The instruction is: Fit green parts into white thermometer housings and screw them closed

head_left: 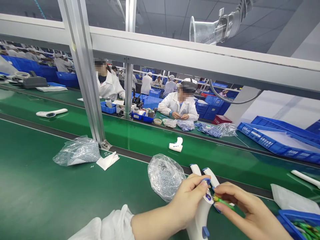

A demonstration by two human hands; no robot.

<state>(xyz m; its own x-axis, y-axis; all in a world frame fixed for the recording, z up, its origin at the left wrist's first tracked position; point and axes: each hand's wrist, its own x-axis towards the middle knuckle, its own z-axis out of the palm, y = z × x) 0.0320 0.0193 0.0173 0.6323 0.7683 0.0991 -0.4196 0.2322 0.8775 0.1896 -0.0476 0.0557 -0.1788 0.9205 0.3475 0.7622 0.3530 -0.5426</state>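
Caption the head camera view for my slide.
Left hand holds a white gun-shaped device while the right hand holds a green-and-yellow part by its upper end, above a green workbench.

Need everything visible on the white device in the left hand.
The white device looks like smooth moulded plastic. It has a blue part near the bottom of the picture and a round, dark blue-purple feature near its far end. It points away from the wearer, over the green bench; its near end is cut off. The left hand grips it. The right hand holds a green-and-yellow piece close by; whether that touches it is unclear.
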